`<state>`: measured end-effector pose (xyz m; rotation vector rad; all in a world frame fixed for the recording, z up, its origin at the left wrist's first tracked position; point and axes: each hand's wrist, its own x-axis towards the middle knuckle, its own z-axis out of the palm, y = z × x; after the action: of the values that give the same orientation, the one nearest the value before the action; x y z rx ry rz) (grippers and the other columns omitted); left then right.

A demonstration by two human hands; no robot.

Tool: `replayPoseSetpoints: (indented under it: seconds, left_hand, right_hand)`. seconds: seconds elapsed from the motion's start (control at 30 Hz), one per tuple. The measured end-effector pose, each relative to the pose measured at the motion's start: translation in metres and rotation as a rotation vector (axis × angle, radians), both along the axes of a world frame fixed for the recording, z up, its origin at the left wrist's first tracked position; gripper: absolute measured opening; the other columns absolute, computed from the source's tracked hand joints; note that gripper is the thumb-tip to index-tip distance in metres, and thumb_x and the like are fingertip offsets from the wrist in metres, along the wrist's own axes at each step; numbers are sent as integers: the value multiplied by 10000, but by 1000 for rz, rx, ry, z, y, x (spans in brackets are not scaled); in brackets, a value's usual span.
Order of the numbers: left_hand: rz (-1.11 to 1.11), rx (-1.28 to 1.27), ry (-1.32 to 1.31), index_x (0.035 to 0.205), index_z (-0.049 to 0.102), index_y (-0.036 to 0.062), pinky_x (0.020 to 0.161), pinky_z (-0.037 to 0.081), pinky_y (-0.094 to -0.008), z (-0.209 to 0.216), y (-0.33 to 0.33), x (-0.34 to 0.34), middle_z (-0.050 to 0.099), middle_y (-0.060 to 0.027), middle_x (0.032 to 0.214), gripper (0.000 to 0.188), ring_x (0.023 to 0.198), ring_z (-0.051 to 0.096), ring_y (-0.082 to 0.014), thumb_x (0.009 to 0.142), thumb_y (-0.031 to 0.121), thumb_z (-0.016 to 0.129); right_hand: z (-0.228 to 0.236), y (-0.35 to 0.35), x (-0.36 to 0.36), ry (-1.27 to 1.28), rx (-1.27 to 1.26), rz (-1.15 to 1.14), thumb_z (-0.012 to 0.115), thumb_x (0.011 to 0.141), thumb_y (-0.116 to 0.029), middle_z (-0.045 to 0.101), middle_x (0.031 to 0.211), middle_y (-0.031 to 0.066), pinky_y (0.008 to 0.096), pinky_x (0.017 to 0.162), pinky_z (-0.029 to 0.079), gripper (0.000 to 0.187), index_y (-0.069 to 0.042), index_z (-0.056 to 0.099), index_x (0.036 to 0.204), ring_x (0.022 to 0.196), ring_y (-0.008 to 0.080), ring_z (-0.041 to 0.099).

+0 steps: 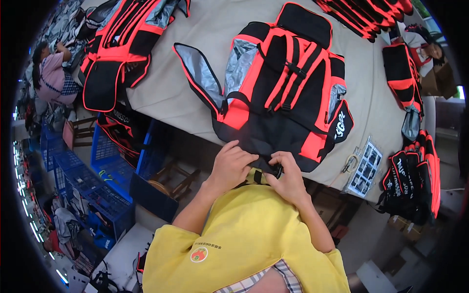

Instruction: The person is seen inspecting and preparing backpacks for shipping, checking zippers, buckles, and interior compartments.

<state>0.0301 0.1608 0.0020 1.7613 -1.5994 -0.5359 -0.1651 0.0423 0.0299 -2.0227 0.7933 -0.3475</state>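
Note:
A large black and orange-red backpack point(259, 117) lies with its shoulder straps upward on the table, and a silver-lined side flap point(199, 73) is folded out to the left. My left hand point(230, 165) grips the black fabric at the backpack's near edge, thumb and fingertips drawn together. Close beside it, my right hand point(289, 179) pinches a small dark piece at the same edge. That piece is mostly covered by the fingers, so I cannot tell whether it is a strap end or a buckle. Both hands are just over the table's front edge, close to my body.
The table point(168, 105) has a pale cloth cover. Another backpack point(117, 53) lies at far left, with more stacked point(364, 17) at far right. A sheet of dark rectangular pieces point(365, 167) lies at the right edge. Blue crates point(93, 180) stand at left. Two people point(51, 73) are nearby.

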Motion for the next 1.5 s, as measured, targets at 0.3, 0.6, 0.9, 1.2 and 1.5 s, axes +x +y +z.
replayPoseSetpoints:
  seconds: [0.3, 0.6, 0.9, 1.2, 1.5]
  left_hand:
    - [773, -96, 849, 1056, 732, -2, 668, 494, -301, -11, 17, 14, 644, -68, 731, 175, 677, 617, -129, 1020, 156, 667]
    - [1187, -494, 1279, 1021, 673, 17, 702, 447, -262, -50, -2, 28, 618, -15, 853, 173, 748, 555, -105, 1022, 157, 571]
    - [1051, -379, 971, 1102, 647, -13, 816, 512, -320, -27, 19, -21, 691, -64, 911, 215, 866, 635, -151, 1070, 149, 510]
    - [1041, -290, 609, 1015, 595, -41, 738, 535, -408, -16, 19, -54, 709, -198, 833, 239, 786, 718, -297, 1078, 181, 529]
    - [1101, -242, 555, 934, 727, 15, 767, 523, -439, -52, -2, -54, 715, -211, 880, 324, 866, 700, -236, 1046, 267, 555]
  right_hand:
    - [-7, 1, 37, -32, 326, -167, 740, 942, 11, 591, 1329, 139, 268, 813, 555, 661, -53, 402, 1507, 943, 124, 676]
    - [10, 6, 90, 50, -84, 433, 624, 1026, -64, 675, 938, 131, 355, 699, 555, 436, -103, 572, 1457, 739, 213, 687]
    - [20, -4, 154, -274, -423, 595, 737, 951, -120, 671, 1019, 146, 373, 751, 558, 272, -61, 745, 1217, 801, 286, 690]
    - [18, -25, 144, -126, -570, 837, 737, 892, -120, 709, 943, 92, 418, 676, 574, 177, -92, 768, 1064, 832, 315, 717]
    - [34, -34, 148, -388, -826, 857, 750, 861, -137, 670, 895, 142, 476, 627, 557, 177, -85, 681, 1015, 756, 370, 677]
